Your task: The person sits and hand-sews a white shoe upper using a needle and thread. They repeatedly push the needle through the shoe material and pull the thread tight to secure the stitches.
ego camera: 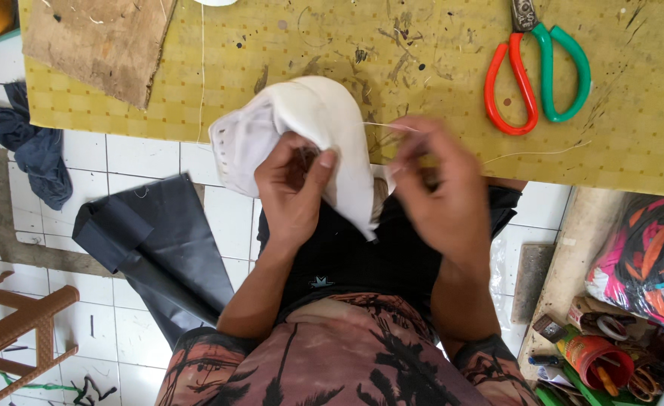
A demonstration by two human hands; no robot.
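Nearest the camera: the wearer's lap in patterned reddish-brown shorts [347,353] with black palm-leaf print, and above it a black shirt hem. Held item: a white shoe upper [302,131], soft leather-like sheet, curved and folded over, one panel showing rows of small punched holes; it sits at the near edge of the table, partly over it and partly over the lap. Left hand [293,188]: fingers curled closed around the lower fold of the shoe upper, thumb pressed flat on its outer white face. Right hand [441,188]: motion-blurred, fingertips pinched together on a thin pale thread [381,125] that runs to the upper; whether a needle is in the pinch cannot be told. Table [422,45]: flat top covered in yellow checked sheet, scuffed and stained with dark marks. On it, well apart from the hands at the far right, scissors [539,71] with one red and one green loop handle, blades shut. At far left, a brown cardboard sheet [95,37], rough and torn. Floor of white tiles [227,218]; a black folded sheet [159,248] lies there, with a dark blue cloth [39,150] further left and a wooden stool [16,327] at the corner. Right side: a colourful patterned bag [648,256] and a red tin [595,357].
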